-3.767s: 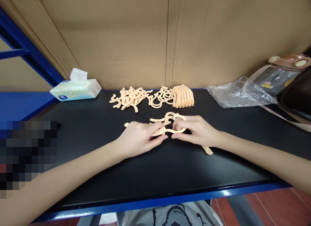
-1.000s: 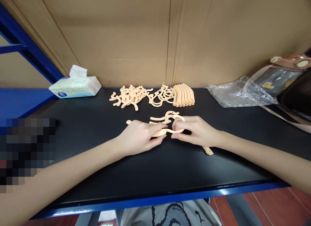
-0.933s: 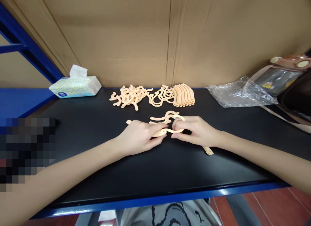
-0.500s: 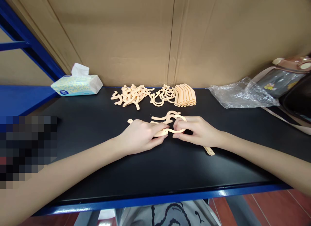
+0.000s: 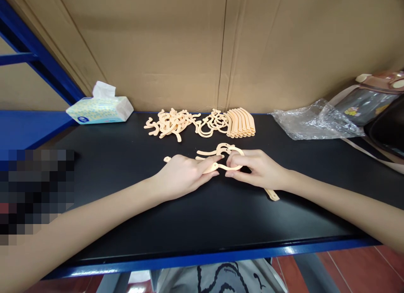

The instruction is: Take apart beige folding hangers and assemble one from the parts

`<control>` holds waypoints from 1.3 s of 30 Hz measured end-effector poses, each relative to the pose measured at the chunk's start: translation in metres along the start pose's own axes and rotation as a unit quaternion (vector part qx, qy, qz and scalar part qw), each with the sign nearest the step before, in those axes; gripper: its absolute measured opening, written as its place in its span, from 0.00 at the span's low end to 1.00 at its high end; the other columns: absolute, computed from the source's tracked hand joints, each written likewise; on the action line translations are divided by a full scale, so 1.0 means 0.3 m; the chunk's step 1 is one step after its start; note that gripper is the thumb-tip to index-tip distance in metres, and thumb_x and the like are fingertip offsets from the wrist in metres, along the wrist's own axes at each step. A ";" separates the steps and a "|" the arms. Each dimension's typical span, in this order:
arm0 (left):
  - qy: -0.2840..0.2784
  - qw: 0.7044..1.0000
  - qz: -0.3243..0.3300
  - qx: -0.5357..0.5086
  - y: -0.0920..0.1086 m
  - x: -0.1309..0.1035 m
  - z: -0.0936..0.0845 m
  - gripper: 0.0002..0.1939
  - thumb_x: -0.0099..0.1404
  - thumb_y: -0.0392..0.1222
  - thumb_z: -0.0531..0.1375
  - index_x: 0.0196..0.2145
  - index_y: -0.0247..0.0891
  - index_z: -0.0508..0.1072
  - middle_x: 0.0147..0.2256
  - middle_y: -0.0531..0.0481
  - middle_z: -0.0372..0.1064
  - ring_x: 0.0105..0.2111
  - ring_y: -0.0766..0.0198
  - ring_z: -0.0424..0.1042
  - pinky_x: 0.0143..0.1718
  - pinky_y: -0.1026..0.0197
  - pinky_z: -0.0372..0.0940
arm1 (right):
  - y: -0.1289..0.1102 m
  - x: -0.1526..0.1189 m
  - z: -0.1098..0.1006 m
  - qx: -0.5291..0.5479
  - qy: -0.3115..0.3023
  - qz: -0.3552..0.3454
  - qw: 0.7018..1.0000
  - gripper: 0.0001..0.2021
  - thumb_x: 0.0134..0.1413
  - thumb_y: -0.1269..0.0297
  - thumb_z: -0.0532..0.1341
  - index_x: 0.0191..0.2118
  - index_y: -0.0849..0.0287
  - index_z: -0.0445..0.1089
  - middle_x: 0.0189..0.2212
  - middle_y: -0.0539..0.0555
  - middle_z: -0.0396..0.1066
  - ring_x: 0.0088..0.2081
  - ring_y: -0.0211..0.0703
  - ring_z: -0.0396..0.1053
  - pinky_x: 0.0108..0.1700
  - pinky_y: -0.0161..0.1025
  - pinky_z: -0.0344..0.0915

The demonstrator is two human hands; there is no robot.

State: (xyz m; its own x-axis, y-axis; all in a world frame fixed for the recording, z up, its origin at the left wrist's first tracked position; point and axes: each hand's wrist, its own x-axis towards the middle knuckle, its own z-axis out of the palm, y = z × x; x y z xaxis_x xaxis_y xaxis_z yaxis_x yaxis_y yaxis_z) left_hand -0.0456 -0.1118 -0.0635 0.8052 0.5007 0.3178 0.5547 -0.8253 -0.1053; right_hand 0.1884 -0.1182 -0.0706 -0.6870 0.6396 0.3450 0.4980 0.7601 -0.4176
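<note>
My left hand (image 5: 186, 175) is closed on a flat cream bar (image 5: 167, 159), whose rounded, holed end shows past my fingertips. A thin, curved cream hook piece (image 5: 242, 152) is pinched in my right hand (image 5: 252, 169); its tip meets the bar's end between my hands. Whether the two are fastened together I cannot tell. Another cream strip with a hole (image 5: 272, 195) pokes out under my right palm, mostly hidden. Just beyond my fingers, curved cream pieces (image 5: 206, 153) lie on the black tabletop (image 5: 176, 225).
Along the back lie a heap of curved cream pieces (image 5: 173, 124), several thin hooks (image 5: 205, 135) and a neat row of bent bars (image 5: 241, 122). A tissue pack (image 5: 101, 110) stands at the left. Clear plastic bag (image 5: 315, 122) and bottle (image 5: 362, 104) are at the right.
The bar's end and the hook have tilted slightly in my fingers, and the bar's far end has shifted a little left and down. Both hands keep their grip.
</note>
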 end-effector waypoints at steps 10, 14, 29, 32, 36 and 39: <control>0.053 0.998 0.013 -0.044 -0.010 -0.010 0.010 0.17 0.67 0.45 0.54 0.52 0.39 0.67 0.37 0.52 0.77 0.28 0.65 0.75 0.24 0.68 0.60 | -0.002 -0.001 -0.003 -0.001 -0.002 -0.012 1.000 0.11 0.60 0.59 0.54 0.30 0.60 0.64 0.28 0.51 0.66 0.29 0.35 0.62 0.32 0.33 0.57; 0.070 0.997 0.007 -0.039 -0.008 -0.008 0.007 0.12 0.67 0.44 0.54 0.46 0.40 0.69 0.29 0.55 0.76 0.24 0.68 0.74 0.22 0.68 0.56 | -0.001 0.001 -0.001 0.005 0.001 0.002 1.000 0.12 0.60 0.59 0.54 0.29 0.60 0.63 0.28 0.51 0.67 0.29 0.34 0.62 0.32 0.33 0.57; 0.127 0.991 -0.019 -0.045 -0.001 -0.014 0.004 0.07 0.66 0.44 0.54 0.40 0.40 0.65 0.22 0.61 0.71 0.20 0.73 0.70 0.21 0.71 0.57 | -0.003 0.004 -0.003 0.003 -0.001 0.012 1.000 0.13 0.60 0.57 0.54 0.28 0.59 0.63 0.25 0.50 0.65 0.27 0.34 0.61 0.31 0.33 0.55; 0.126 0.991 -0.022 -0.039 0.001 -0.012 0.002 0.06 0.66 0.44 0.55 0.39 0.40 0.65 0.22 0.61 0.71 0.20 0.73 0.70 0.21 0.71 0.56 | 0.000 0.003 -0.001 0.006 0.001 0.010 1.000 0.14 0.60 0.57 0.54 0.27 0.60 0.62 0.25 0.50 0.65 0.27 0.34 0.60 0.31 0.33 0.55; 0.121 0.992 -0.025 -0.014 0.004 -0.009 0.001 0.07 0.65 0.45 0.56 0.36 0.40 0.67 0.21 0.61 0.69 0.18 0.72 0.69 0.20 0.70 0.56 | 0.000 0.003 0.000 0.005 0.000 0.007 1.000 0.14 0.60 0.57 0.54 0.27 0.59 0.61 0.26 0.50 0.66 0.27 0.34 0.61 0.30 0.33 0.55; 0.116 0.993 -0.032 -0.006 0.005 -0.008 0.000 0.07 0.65 0.46 0.56 0.35 0.40 0.68 0.20 0.60 0.69 0.18 0.72 0.68 0.20 0.70 0.55 | -0.001 0.003 -0.001 0.003 -0.001 0.004 1.000 0.14 0.60 0.58 0.54 0.27 0.59 0.61 0.26 0.50 0.66 0.27 0.34 0.61 0.30 0.33 0.55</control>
State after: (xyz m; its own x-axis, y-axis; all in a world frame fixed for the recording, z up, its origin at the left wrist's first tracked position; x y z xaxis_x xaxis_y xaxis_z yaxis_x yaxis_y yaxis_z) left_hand -0.0466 -0.1143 -0.0645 0.6974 0.4800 0.5322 0.5997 -0.7974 -0.0667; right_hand 0.1877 -0.1179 -0.0699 -0.6840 0.6460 0.3390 0.5011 0.7537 -0.4252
